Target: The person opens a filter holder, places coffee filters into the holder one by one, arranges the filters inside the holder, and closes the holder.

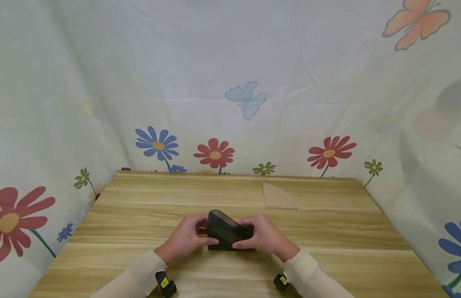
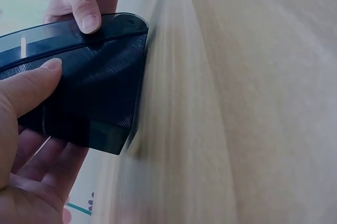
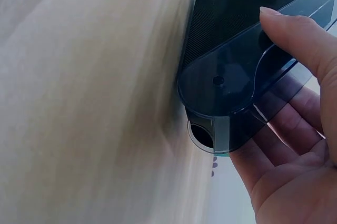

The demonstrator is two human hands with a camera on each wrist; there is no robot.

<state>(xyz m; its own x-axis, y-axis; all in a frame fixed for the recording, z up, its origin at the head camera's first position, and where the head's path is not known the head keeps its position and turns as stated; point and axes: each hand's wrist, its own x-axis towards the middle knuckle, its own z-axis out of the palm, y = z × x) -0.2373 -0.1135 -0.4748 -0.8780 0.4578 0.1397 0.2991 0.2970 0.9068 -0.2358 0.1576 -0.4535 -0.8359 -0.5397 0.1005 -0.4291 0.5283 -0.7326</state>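
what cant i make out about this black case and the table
- Head: right end of the black case, partly hidden by the right hand
- Left wrist: part of the case, cut off by the left edge
- Right wrist: grain of the table, blurred

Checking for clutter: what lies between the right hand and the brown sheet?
Only bare tabletop shows between the right hand and the brown sheet, in the head view.

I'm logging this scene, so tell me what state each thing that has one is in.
Case: held between both hands.
Clear cover: on the case; can't tell if fully closed.
Left hand: gripping the case.
Right hand: gripping the case.
Card: flat on the table.
Curtain: hanging, creased.
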